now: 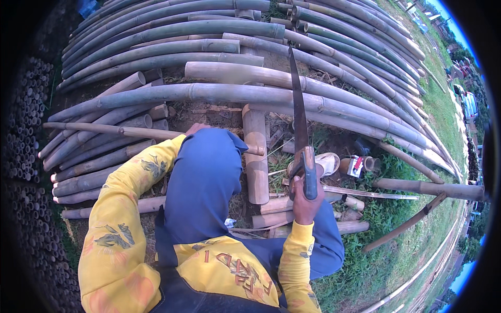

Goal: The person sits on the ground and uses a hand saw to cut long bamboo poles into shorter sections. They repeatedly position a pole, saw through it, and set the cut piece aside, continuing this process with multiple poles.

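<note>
My right hand [306,208] is wrapped round the dark handle of a handsaw [300,117], whose long blade points away from me, its far part crossing over the bamboo poles. My left hand [197,128] is closed on a thin bamboo pole [125,130], partly hidden behind my raised knee. This pole runs from the left under my knee, and its cut end shows just past it. That end lies over a thick short bamboo piece [257,175] on the ground. The saw blade is to the right of the pole's end and apart from it.
Long bamboo poles [235,94] lie across the ground ahead, with more stacked beyond. Shorter bamboo lengths [112,151] are piled at left, beside stacks of cut tubes [31,208]. A red-and-white packet [356,165] rests near my sandalled foot [327,164]. A pole frame [428,188] stands at right.
</note>
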### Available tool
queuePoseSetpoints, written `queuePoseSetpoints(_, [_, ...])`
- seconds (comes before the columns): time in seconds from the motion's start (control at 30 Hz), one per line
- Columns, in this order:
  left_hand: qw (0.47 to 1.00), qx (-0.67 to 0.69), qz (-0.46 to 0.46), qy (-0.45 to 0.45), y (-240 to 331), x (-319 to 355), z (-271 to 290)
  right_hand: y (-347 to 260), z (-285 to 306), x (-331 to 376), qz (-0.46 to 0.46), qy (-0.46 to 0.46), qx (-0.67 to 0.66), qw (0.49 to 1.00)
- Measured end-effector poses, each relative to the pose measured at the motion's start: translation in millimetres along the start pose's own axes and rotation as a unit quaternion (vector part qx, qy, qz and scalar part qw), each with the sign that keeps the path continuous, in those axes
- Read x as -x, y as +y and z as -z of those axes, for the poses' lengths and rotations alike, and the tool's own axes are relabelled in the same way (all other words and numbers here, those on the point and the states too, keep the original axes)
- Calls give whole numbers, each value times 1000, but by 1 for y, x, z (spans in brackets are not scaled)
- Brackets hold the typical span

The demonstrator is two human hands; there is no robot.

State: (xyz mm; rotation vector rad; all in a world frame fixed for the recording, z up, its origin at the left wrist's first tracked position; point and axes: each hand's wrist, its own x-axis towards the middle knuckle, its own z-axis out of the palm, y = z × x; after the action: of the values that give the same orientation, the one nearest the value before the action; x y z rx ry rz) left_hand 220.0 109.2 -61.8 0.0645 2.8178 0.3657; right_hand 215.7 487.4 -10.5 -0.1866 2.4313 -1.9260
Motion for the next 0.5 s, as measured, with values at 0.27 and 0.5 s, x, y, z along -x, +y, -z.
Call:
queuePoseSetpoints(0.27, [871,160,75,458,-69,-43,29,-9,4,14,53,137,-7,989])
queuePoseSetpoints(0.5, [722,473,410,294,-167,-129,56,-45,66,29,86,277,4,957])
